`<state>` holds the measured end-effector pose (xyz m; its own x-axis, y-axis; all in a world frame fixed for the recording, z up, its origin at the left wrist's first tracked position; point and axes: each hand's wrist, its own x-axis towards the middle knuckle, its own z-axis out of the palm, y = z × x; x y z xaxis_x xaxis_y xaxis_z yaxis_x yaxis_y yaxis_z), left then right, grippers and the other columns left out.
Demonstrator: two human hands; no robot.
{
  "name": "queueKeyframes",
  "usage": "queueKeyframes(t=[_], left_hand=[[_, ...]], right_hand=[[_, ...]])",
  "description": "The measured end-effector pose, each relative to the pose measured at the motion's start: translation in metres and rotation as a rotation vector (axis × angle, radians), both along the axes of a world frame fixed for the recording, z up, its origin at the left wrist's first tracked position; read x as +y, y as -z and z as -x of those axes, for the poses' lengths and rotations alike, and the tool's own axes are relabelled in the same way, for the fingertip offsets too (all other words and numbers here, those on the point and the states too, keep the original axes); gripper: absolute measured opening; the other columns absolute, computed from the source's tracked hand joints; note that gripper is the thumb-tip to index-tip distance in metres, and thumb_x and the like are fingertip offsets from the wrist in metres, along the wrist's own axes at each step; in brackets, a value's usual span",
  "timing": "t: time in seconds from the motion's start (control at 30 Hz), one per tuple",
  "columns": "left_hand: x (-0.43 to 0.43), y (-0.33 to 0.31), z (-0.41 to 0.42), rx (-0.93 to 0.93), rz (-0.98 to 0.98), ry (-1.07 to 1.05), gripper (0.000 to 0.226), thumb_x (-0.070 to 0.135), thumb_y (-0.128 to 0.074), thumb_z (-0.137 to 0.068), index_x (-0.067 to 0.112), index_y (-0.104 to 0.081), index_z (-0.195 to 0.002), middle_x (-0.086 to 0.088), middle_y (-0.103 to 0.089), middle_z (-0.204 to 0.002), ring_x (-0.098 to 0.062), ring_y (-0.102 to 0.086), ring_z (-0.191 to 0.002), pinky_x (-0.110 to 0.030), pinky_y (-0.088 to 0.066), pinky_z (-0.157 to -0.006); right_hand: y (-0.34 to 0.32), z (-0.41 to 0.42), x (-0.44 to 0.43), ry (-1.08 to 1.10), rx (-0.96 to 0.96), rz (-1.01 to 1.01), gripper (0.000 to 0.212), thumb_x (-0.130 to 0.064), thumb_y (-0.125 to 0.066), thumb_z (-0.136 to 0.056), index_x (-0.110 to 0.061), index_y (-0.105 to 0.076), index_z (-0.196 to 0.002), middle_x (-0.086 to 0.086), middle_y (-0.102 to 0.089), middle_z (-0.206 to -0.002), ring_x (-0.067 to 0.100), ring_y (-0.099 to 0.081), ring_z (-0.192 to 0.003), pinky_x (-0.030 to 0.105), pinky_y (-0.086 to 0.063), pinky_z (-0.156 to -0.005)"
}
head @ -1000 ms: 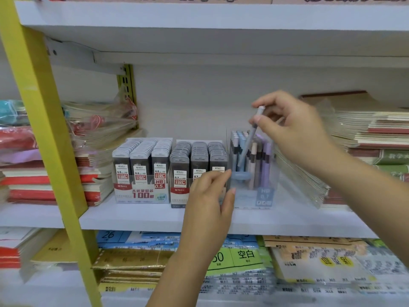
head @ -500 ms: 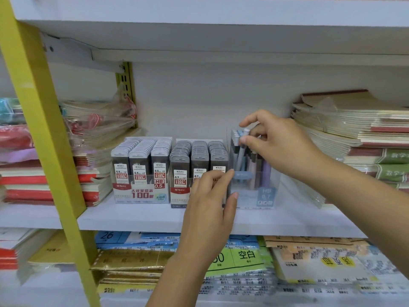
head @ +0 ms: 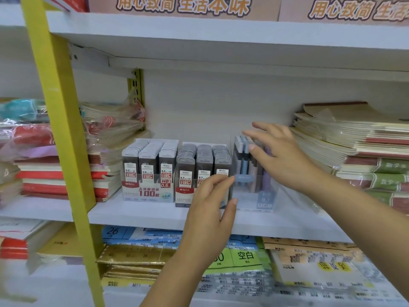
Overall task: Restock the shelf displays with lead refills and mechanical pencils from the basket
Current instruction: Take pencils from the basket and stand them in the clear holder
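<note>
Lead refill boxes [head: 177,171] full, standing left on shelf [head: 137,212]. Left hand [head: 212,209] fingers pinch clear pencil box [head: 252,173] corner. Right hand [head: 281,156] fingers spread over pencils [head: 242,156], holding nothing. Bump could tip box, spill pencils.

My left hand [head: 210,209] comes up from below with the forearm nearly upright, thumb and fingers bent in a loose pinch. My right hand [head: 281,156] reaches in from the right side, palm down, fingers spread and open, a little blurred.
</note>
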<state>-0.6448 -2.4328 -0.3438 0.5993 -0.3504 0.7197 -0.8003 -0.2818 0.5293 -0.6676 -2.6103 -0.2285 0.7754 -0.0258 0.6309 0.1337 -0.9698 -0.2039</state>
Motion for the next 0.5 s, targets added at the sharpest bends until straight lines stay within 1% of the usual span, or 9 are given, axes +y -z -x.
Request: queueKeyframes(t=[0.03,0.1,0.17,0.23,0.27,0.33,0.4,0.43,0.5], left_hand=[[0.006,0.002,0.007,0.004,0.019,0.004,0.042,0.026,-0.055,-0.100,0.035,-0.050,-0.141,0.028,-0.038,-0.134,0.013,-0.033,-0.129,-0.007,-0.027,-0.106],[0.022,0.013,0.023,0.025,0.023,0.025,0.035,0.022,-0.057,-0.098,0.029,-0.058,-0.133,0.021,-0.047,-0.125,0.001,-0.048,-0.119,-0.014,-0.039,-0.101],[0.045,0.040,0.038,0.055,-0.045,0.050,0.030,0.024,-0.056,-0.095,0.025,-0.063,-0.124,0.018,-0.052,-0.113,-0.003,-0.055,-0.107,-0.013,-0.044,-0.090],[0.071,0.079,0.049,0.141,-0.191,0.097,0.024,0.022,-0.057,-0.094,0.024,-0.067,-0.116,0.018,-0.056,-0.105,-0.002,-0.057,-0.099,-0.012,-0.046,-0.081],[0.084,0.101,0.053,0.219,-0.287,0.120,0.022,0.021,-0.058,-0.096,0.025,-0.067,-0.115,0.019,-0.057,-0.105,0.000,-0.057,-0.098,-0.012,-0.047,-0.079],[0.108,0.148,0.060,0.418,-0.532,0.147,0.022,0.023,-0.060,-0.098,0.029,-0.065,-0.118,0.015,-0.058,-0.112,0.001,-0.057,-0.102,-0.017,-0.049,-0.081],[0.128,0.196,0.062,0.606,-0.752,0.154,0.029,0.028,-0.061,-0.098,0.028,-0.061,-0.126,0.009,-0.056,-0.123,-0.006,-0.057,-0.109,-0.023,-0.049,-0.088],[0.135,0.221,0.062,0.694,-0.830,0.155,0.033,0.030,-0.062,-0.097,0.025,-0.059,-0.130,0.004,-0.055,-0.128,-0.010,-0.056,-0.112,-0.026,-0.047,-0.092],[0.145,0.270,0.064,0.852,-0.936,0.144,0.041,0.029,-0.063,-0.097,0.019,-0.055,-0.136,-0.004,-0.052,-0.136,-0.016,-0.053,-0.119,-0.032,-0.042,-0.104]], right_hand=[[0.005,0.011,0.004,-0.039,-0.061,-0.041,0.038,-0.029,-0.046,-0.100,-0.030,-0.051,-0.138,-0.007,-0.044,-0.143,0.010,-0.026,-0.135,0.020,-0.018,-0.109],[0.025,0.041,0.013,-0.140,-0.188,-0.154,0.034,-0.019,-0.049,-0.099,-0.025,-0.055,-0.132,-0.007,-0.054,-0.125,0.009,-0.042,-0.122,0.009,-0.027,-0.099],[0.062,0.072,0.022,-0.243,-0.219,-0.271,0.029,-0.013,-0.050,-0.096,-0.022,-0.061,-0.122,-0.009,-0.059,-0.112,0.004,-0.053,-0.107,0.009,-0.037,-0.092],[0.111,0.097,0.031,-0.302,-0.143,-0.415,0.026,-0.010,-0.051,-0.093,-0.025,-0.065,-0.110,-0.009,-0.065,-0.103,0.002,-0.059,-0.096,0.011,-0.043,-0.083],[0.142,0.107,0.037,-0.308,-0.081,-0.492,0.026,-0.009,-0.052,-0.092,-0.027,-0.065,-0.106,-0.011,-0.067,-0.100,0.001,-0.061,-0.090,0.011,-0.044,-0.078],[0.210,0.123,0.049,-0.246,0.084,-0.605,0.027,-0.006,-0.055,-0.090,-0.028,-0.066,-0.101,-0.016,-0.067,-0.098,-0.005,-0.059,-0.083,0.006,-0.041,-0.070],[0.283,0.134,0.061,-0.148,0.312,-0.678,0.030,-0.004,-0.057,-0.091,-0.033,-0.065,-0.098,-0.019,-0.066,-0.100,-0.010,-0.057,-0.083,0.006,-0.040,-0.069],[0.320,0.138,0.066,-0.105,0.455,-0.707,0.030,-0.005,-0.056,-0.092,-0.034,-0.063,-0.099,-0.015,-0.065,-0.105,-0.009,-0.057,-0.086,0.009,-0.042,-0.071],[0.392,0.146,0.073,-0.012,0.755,-0.742,0.024,-0.012,-0.055,-0.095,-0.029,-0.062,-0.111,-0.003,-0.061,-0.120,0.002,-0.060,-0.094,0.022,-0.048,-0.082]])
